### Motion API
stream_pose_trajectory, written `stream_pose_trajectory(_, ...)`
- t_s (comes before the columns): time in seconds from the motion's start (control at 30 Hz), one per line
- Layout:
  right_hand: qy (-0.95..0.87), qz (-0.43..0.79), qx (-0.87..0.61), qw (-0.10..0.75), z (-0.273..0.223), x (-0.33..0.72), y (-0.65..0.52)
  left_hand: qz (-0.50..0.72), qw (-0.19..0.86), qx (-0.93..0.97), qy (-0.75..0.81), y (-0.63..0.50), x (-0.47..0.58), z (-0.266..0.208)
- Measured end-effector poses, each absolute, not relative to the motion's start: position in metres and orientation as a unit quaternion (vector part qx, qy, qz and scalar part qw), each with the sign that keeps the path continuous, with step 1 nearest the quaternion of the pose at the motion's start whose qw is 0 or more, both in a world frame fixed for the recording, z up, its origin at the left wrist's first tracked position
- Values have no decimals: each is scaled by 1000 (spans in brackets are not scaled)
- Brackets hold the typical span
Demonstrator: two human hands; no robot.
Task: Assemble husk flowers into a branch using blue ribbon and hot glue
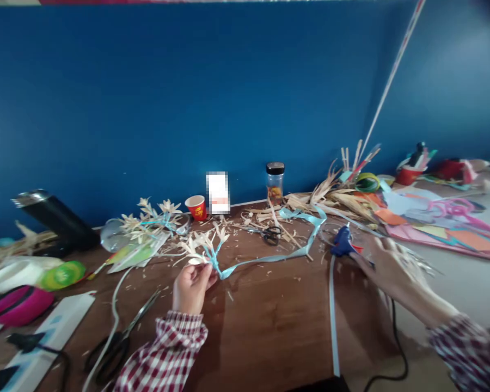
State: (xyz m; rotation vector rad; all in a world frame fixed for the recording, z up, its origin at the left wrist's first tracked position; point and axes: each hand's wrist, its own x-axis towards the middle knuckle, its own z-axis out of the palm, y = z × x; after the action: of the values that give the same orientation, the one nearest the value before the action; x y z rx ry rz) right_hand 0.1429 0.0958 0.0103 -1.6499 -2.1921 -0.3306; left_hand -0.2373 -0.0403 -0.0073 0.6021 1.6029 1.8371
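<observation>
My left hand (191, 286) pinches the stem of a small bunch of cream dried flowers (196, 249), bound with light blue ribbon. From the binding, a light blue ribbon (265, 259) trails right across the brown table. On the right, my right hand (400, 272), blurred by motion, is closed around the back of a blue glue gun (343, 242); most of its handle is hidden. Its nozzle points up and away. Below the right hand runs a black cord (398, 337). Another bunch of cream flowers (147, 223) lies behind my left hand.
Scissors (120, 343) and a power strip (49, 337) lie front left. A black flask (57, 218) leans behind them. Along the blue wall stand a red paper cup (196, 208) and a jar (275, 185). Small scissors (271, 234), husks (335, 198) and coloured paper (445, 234) lie farther right.
</observation>
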Motion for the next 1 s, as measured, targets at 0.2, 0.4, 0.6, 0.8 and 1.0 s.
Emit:
stream_pose_trajectory(0.2, -814, 257, -387, 349, 55, 34, 20, 720, 359, 192, 563, -25, -234, 8)
stream_pose_trajectory(0.4, -501, 747, -338, 278, 20, -72, -3, 723, 420, 172, 522, -18, -225, 13)
stream_pose_trajectory(0.6, -269, 868, -285, 304, 1, -90, 10, 702, 504, 146, 482, -21, -226, -4)
stream_pose_trajectory(0.8, -276, 848, -294, 343, -5, -89, 12, 675, 569, 160, 442, -23, -226, -14)
stream_pose_trajectory(1.0, -301, 828, -291, 372, -7, -87, 10, 642, 595, 133, 465, -27, -226, -10)
